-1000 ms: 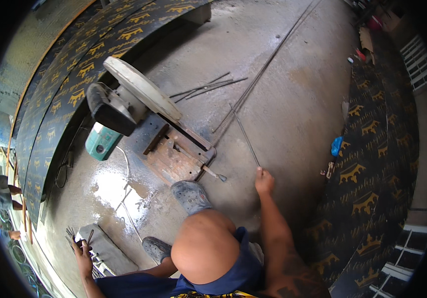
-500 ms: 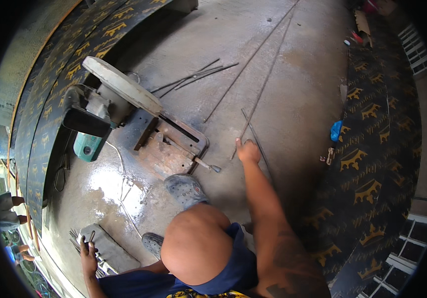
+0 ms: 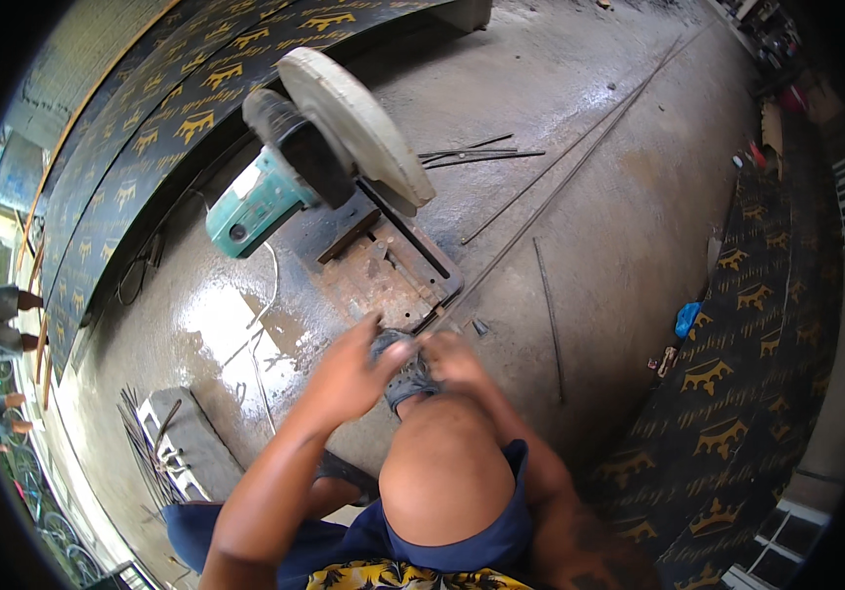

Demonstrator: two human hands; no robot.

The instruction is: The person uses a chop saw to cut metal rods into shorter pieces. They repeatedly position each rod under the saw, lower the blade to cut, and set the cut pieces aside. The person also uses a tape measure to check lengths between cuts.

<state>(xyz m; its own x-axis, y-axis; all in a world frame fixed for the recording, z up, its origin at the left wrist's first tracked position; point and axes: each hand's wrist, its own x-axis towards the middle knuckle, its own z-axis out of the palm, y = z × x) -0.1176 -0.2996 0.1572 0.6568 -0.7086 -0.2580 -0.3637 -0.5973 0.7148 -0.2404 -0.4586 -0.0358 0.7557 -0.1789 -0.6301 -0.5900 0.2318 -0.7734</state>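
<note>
Both hands now by saw base [image 3: 349, 285], mid-frame: left hand [image 3: 349, 374] swung in, fingers spread; right hand [image 3: 454, 359] at near end of long rod [image 3: 488, 270], grip too blurred to tell. Rod's within both hands' reach.

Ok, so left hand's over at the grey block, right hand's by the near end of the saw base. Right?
Left hand's place is wrong: the head view shows the left hand by the near end of the saw base, apart from the grey block. The right hand is there too, as you said.
</note>
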